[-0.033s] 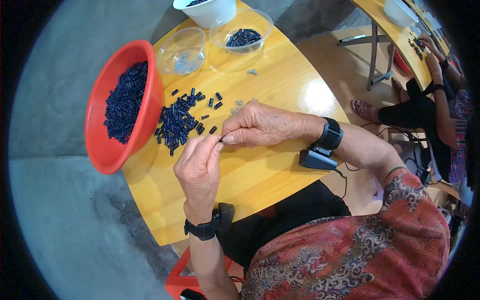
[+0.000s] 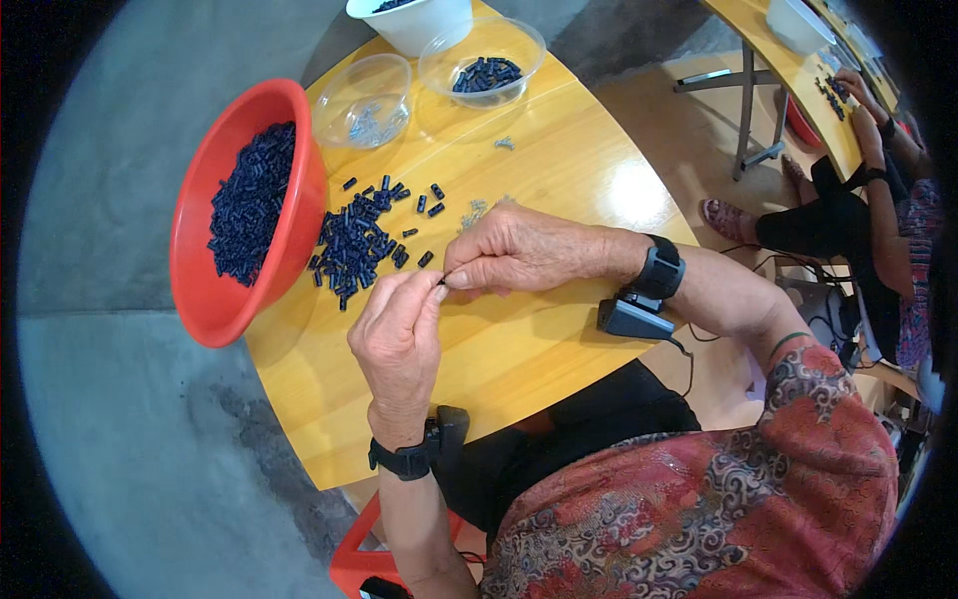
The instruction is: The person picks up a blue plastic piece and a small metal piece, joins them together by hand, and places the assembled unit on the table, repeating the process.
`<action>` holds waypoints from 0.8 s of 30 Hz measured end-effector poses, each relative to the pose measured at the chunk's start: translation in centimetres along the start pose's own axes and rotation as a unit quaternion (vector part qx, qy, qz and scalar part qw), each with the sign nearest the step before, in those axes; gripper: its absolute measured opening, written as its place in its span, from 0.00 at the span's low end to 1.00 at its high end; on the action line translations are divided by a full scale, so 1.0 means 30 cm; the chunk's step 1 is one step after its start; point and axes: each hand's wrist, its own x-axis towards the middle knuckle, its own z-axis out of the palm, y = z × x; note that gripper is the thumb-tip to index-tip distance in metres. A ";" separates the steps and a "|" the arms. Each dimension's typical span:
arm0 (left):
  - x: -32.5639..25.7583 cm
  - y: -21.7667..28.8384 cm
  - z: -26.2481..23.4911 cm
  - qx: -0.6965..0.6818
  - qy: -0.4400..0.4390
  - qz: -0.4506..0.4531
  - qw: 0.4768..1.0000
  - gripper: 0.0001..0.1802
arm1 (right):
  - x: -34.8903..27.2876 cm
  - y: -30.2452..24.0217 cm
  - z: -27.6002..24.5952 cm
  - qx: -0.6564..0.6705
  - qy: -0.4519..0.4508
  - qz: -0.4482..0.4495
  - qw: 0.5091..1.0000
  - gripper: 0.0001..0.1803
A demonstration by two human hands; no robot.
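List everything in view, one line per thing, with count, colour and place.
yellow wooden table: one, yellow, before the person
round red plastic basin: one, red, table's left side
small dark cylindrical pieces: many, dark blue-black, piled on the table, also in basin and tubs
round clear plastic tubs: two, colourless, table's far part
white plastic tub: one, white, far edge
small metallic parts: several, silvery, in the left clear tub and loose on the table
second wooden table: one, yellow, upper right
co-worker: one, dark trousers, far right
black wrist straps: two, black, one per wrist
left hand, right hand: one each, bare, fingers meeting at a mostly hidden dark item
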 end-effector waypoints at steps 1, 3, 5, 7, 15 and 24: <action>-0.005 0.003 0.003 0.000 0.000 0.001 1.000 0.11 | -0.001 0.007 0.003 0.010 0.003 0.003 1.000 0.14; -0.019 0.016 0.012 -0.103 0.030 -0.133 0.985 0.11 | 0.000 0.009 0.008 0.019 0.007 0.005 1.000 0.14; -0.045 0.002 0.026 -0.182 0.048 -0.185 0.965 0.11 | 0.003 0.003 0.015 0.121 0.005 0.063 0.991 0.14; -0.063 0.004 0.030 -0.278 0.062 -0.235 0.929 0.11 | 0.004 -0.002 0.023 0.173 0.005 0.079 0.982 0.13; -0.070 0.017 0.063 -0.273 0.102 -0.250 0.923 0.12 | 0.001 0.010 0.040 0.259 0.016 0.112 0.959 0.12; -0.070 0.019 0.053 -0.299 0.098 -0.257 0.914 0.10 | 0.006 0.006 0.034 0.222 0.003 0.119 0.968 0.12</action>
